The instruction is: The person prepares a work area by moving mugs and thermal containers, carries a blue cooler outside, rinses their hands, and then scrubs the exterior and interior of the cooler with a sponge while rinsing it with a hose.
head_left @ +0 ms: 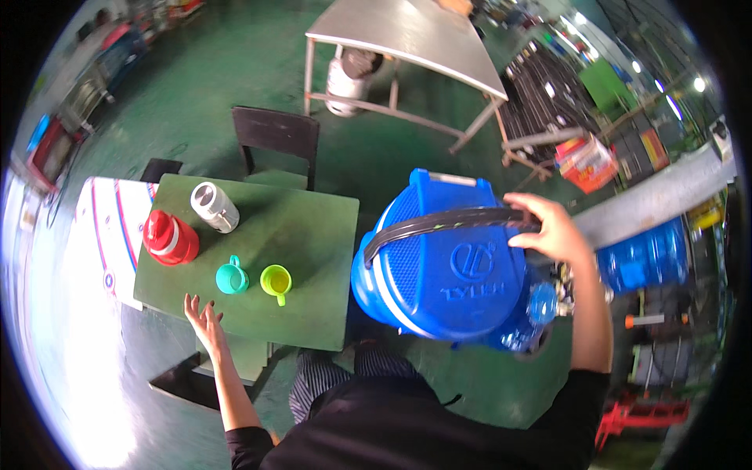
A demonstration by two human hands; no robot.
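A large blue lidded drink cooler [478, 274] with a black carrying handle [439, 225] stands right of the green table [313, 227]. My right hand [552, 229] curls around the handle's right end, thumb on the near side and fingers on the far side. My left hand [205, 323] hovers by the table's near left edge, fingers spread, holding nothing. Closest to it is a teal mug [232, 278], with a yellow-green mug [276, 280] to its right. Behind them are a red jug [170, 239] with a white band and a silver flask [215, 207].
A dark-backed chair [276, 133] is behind the table, and another seat [235, 360] is in front of it. Clear blue water bottles [644, 254] lie at the right. A metal table [407, 35] stands farther back. A white striped surface [110, 235] adjoins the left side.
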